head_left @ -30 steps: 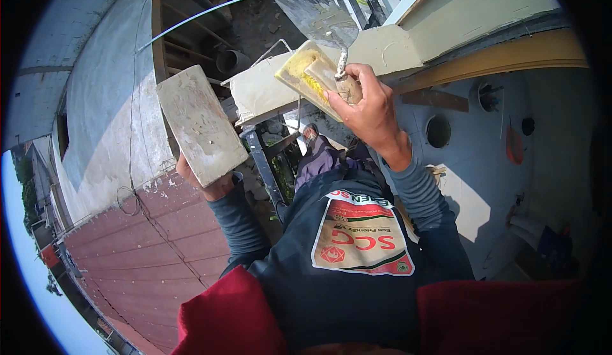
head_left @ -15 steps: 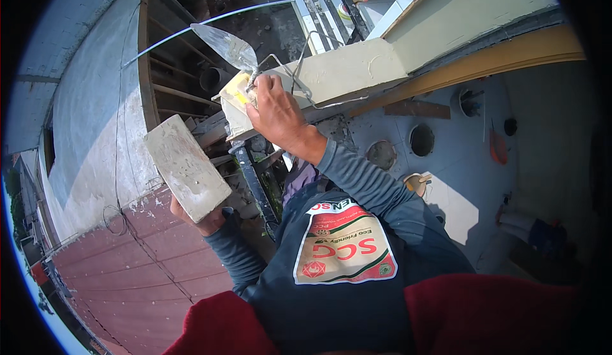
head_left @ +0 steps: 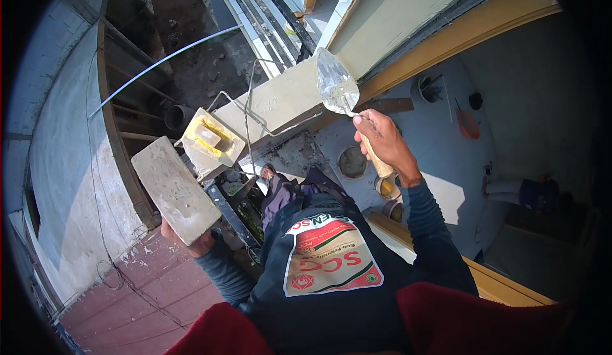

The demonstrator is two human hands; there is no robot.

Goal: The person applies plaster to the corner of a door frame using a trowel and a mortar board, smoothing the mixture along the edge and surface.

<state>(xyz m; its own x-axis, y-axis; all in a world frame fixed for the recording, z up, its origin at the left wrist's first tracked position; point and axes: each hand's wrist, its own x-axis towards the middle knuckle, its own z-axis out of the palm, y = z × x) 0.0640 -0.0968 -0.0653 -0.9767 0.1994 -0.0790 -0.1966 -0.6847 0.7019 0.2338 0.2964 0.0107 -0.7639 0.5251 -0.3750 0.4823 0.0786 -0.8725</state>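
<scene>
My right hand grips the wooden handle of a pointed trowel. Its mortar-smeared metal blade points up and away, over the near edge of a pale plastered wall top. At the left, my left hand supports a grey, mortar-coated rectangular board from beneath; most of its fingers are hidden under it. Between the hands, at the wall's left end, lies a yellow plastering float with its handle facing up. A bent metal rod crosses the wall top beside the float.
Far below on the right, a tiled floor holds a round bucket, another bucket with tools and an orange pan. A reddish sheet roof lies at lower left. A thin pale pipe arcs over the gap beyond the wall.
My right hand has moved right with the trowel, away from the yellow float. The left hand still holds the board. The whole view has shifted.
</scene>
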